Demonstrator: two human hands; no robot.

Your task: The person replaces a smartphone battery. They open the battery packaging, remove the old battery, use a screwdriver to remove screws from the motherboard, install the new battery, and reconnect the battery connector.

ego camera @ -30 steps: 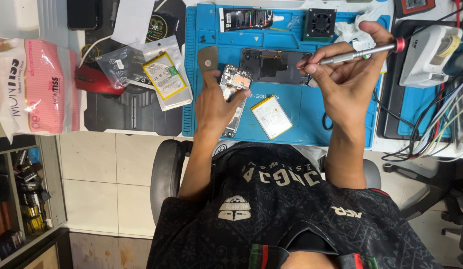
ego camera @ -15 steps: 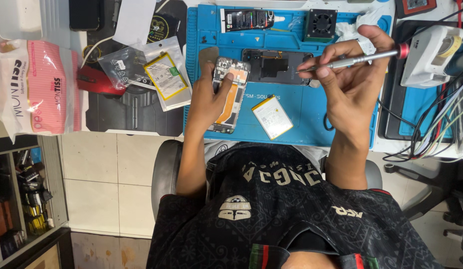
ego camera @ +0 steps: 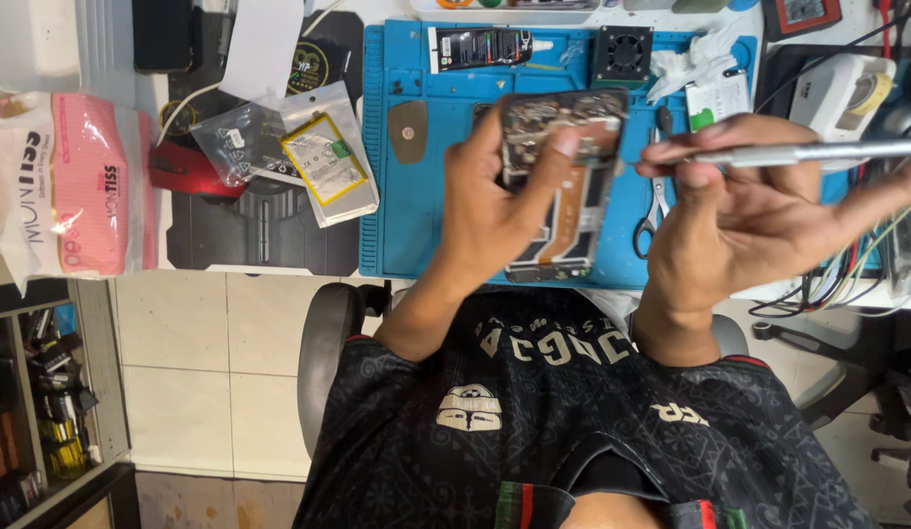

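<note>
Phone, opened, centre frame, gripped by left hand; right hand fingers pinch a metal tool. Step: inspection; next, the tip must meet the exposed board precisely.

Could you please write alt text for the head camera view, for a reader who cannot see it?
A person's left hand holds an opened phone, its inner parts showing, above a blue work mat, while the right hand grips a slim metal tool beside it. Scissors, a small black fan and a bagged battery lie around.
</note>
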